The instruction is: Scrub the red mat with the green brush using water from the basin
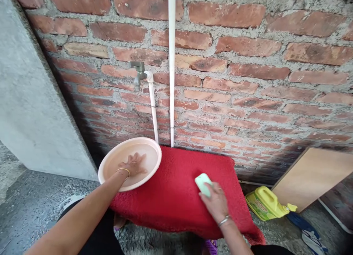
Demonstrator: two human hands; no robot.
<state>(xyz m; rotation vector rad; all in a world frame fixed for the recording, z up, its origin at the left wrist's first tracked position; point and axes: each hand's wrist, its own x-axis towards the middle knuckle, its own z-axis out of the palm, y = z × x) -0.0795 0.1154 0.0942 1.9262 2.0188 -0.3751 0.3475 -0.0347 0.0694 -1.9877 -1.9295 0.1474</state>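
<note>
A round pale pink basin stands at the left end of a red cloth and holds cloudy water. My left hand dips into this water with its fingers spread, holding nothing that I can see. Over the right part of the cloth, my right hand grips a pale green bar of soap between thumb and fingers. The hand is slightly blurred, and I cannot tell if the soap touches the cloth.
A tap on a white pipe juts from the brick wall above the basin. A concrete slab leans at left. On the right floor are a yellow jug, a tan board and slippers.
</note>
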